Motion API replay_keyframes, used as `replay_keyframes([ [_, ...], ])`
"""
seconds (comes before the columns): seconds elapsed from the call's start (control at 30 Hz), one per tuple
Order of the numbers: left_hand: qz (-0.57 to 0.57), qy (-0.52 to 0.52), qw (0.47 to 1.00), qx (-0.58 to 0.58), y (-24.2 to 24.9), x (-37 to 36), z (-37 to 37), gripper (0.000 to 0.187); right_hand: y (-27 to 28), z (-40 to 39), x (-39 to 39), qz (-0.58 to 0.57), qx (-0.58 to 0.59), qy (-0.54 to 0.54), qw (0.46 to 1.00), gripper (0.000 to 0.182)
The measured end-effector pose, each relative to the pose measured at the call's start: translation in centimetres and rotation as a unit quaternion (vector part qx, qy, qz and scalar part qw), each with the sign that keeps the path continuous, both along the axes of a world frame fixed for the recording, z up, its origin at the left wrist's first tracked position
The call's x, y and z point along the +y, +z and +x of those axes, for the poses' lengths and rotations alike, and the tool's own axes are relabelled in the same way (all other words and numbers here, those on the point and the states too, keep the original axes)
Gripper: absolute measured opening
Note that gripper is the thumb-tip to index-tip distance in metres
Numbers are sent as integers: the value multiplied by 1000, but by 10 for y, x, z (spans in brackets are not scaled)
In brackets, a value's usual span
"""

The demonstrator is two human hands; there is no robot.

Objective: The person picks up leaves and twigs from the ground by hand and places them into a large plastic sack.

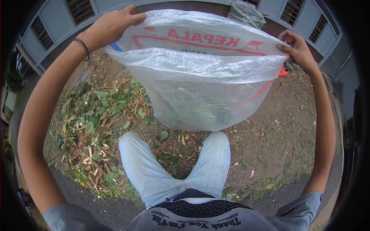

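A translucent white woven plastic sack (200, 92) with red print hangs in front of my knees, its mouth spread wide between my hands. Its folded-over rim faces me, and green leafy stuff shows faintly through the lower wall. My left hand (117, 23) grips the rim at the upper left, the fingers partly hidden behind the plastic. At the right end of the mouth, my right hand (296, 50) pinches the rim between thumb and fingers.
Cut leaves and chopped stems (100, 154) lie heaped on the ground to the left. A long blade-like tool (81, 81) rests beyond them. Another filled plastic bag (246, 14) stands by the wall at the back. A red scrap (283, 71) lies near the sack's right side.
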State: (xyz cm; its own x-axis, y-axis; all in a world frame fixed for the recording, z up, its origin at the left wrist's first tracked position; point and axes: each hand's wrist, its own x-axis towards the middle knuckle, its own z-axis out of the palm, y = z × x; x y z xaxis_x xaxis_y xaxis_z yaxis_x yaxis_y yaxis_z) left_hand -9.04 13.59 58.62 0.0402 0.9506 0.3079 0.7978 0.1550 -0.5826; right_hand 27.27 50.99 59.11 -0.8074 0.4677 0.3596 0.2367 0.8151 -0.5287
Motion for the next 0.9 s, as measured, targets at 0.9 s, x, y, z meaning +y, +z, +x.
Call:
replay_keyframes([
  [0.9, -36, 191, 942, -273, -251, 79, 82, 74, -188, -67, -142, 482, -122, 250, 831, 17],
])
